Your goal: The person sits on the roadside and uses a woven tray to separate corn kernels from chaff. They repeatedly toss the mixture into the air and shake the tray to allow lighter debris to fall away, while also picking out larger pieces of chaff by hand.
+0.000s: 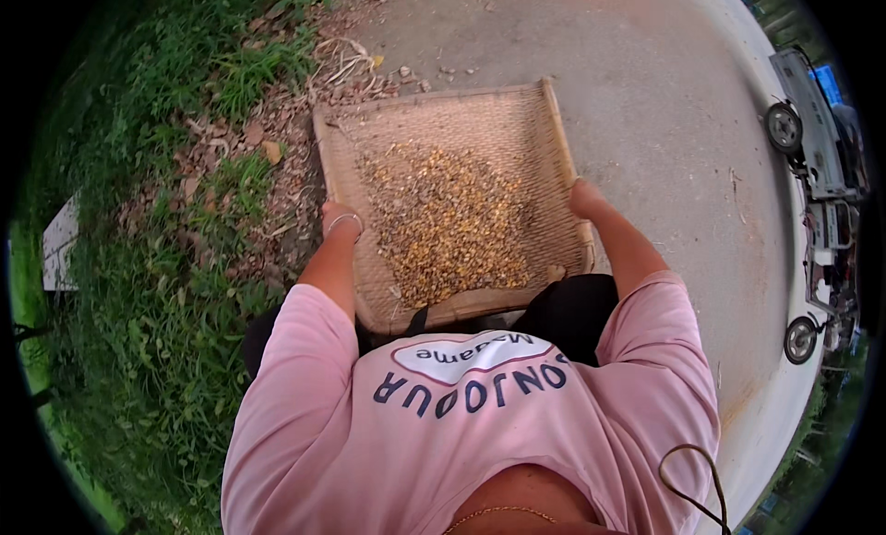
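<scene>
So there's a big loose spread of yellow and dark grain, looks like kernels, sitting around the middle of a squarish woven tray and trailing down toward its 6 o'clock. Bare weave shows at 12 and 1 o'clock, and a raised rim runs round the sides.

The person's left hand has the rim at 9 o'clock, with a thin bracelet at the wrist. The right hand has it at 3 o'clock. Both look closed around the edge, but most of the fingers are tucked out of sight, so I can't tell exactly how they're wrapped.

The near edge is right by dark trousers at 5 o'clock; can't tell if it's resting on the legs. Pink tee below that, at 6.

Further out: dry leaves on the ground just past the tray at 10, green grass all down the 8-to-10 side, grey pavement from 12 round to 4. Way over at 3 there's a parked vehicle with something blue on it.
</scene>
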The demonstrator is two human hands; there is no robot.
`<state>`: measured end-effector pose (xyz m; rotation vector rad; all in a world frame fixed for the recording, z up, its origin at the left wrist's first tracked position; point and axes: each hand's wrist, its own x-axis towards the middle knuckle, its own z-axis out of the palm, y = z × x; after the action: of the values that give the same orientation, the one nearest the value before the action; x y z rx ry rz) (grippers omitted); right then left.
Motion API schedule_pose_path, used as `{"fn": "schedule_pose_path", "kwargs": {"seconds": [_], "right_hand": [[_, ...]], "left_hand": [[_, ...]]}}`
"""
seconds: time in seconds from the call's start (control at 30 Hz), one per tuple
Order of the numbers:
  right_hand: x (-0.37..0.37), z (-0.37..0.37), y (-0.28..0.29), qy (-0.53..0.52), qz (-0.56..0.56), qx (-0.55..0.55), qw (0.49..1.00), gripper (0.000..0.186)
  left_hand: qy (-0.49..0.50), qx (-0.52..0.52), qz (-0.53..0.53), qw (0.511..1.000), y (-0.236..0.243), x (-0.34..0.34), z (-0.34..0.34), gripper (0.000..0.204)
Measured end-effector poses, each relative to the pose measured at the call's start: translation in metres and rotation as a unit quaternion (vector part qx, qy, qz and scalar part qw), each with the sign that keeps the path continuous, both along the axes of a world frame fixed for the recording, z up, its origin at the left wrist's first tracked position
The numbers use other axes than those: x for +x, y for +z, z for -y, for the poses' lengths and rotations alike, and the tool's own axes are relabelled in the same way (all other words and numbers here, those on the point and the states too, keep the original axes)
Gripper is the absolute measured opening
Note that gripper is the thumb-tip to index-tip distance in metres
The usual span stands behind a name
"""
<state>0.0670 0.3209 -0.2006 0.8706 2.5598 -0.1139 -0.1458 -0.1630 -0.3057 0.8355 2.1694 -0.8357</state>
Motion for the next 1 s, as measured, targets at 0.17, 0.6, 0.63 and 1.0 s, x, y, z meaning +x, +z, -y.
{"fn": "schedule_pose_path", "kwargs": {"seconds": [0.17, 0.6, 0.63, 1.0], "right_hand": [[-0.019, 0.003, -0.018, 0.049, 0.064, 0.008, 0.997, 0.028], [-0.019, 0.042, 0.014, 0.292, -0.218, 0.105, 0.925, 0.04], [-0.035, 0.049, 0.015, 0.252, -0.119, -0.002, 0.96, 0.037], [0.002, 0.085, -0.082, 0.261, -0.073, -0.039, 0.962, 0.037]], "left_hand": [[0.194, 0.059, 0.029, 0.979, 0.023, 0.003, 0.0, 0.046], [0.581, 0.2, -0.092, 0.784, 0.061, 0.031, 0.006, 0.067], [0.583, 0.202, -0.093, 0.782, 0.061, 0.031, 0.006, 0.066], [0.539, 0.235, -0.09, 0.804, 0.068, 0.037, 0.01, 0.057]]}}
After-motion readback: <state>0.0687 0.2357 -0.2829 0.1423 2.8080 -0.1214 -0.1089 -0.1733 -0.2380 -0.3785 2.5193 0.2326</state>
